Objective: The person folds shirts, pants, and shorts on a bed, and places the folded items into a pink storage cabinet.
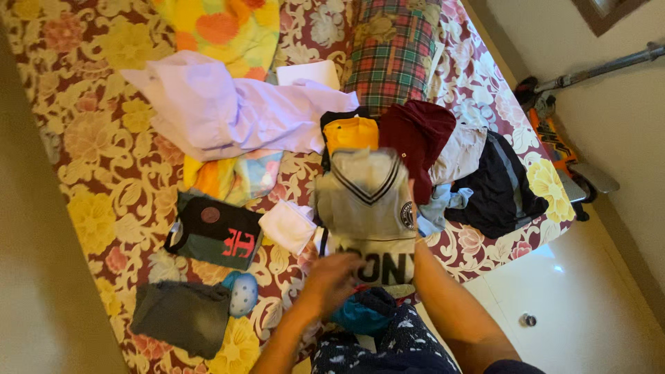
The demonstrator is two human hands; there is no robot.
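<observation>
A grey V-neck jersey (pixel 370 208) with dark striped trim is being held up above the flowered bedspread (pixel 104 159). The left hand (pixel 331 277) is being pressed against the jersey's lower hem, fingers curled and closed on the cloth, though blur is hiding the exact grip. The right hand is being concealed behind the jersey; only the right forearm (pixel 450 305) is being shown, rising to the garment's right edge, so whether that hand is closed cannot be told.

Just below the left hand, a teal cloth (pixel 360 315) is being kept bunched at the lap. Just beyond its fingertips, to the left, a small white folded piece (pixel 287 225) is lying on the bedspread, and further left a black folded shirt (pixel 216 232) with a red print is lying flat. Below that, well left of the wrist, a grey folded garment (pixel 183 315) is lying beside a pale blue dotted piece (pixel 242 292).

Beyond the jersey, far from both hands, a yellow garment (pixel 351 133), a maroon garment (pixel 419 135) and a lilac shirt (pixel 228 111) are being left unfolded. To the right of the forearm, a dark pile (pixel 495 194) is lying near the bed edge.
</observation>
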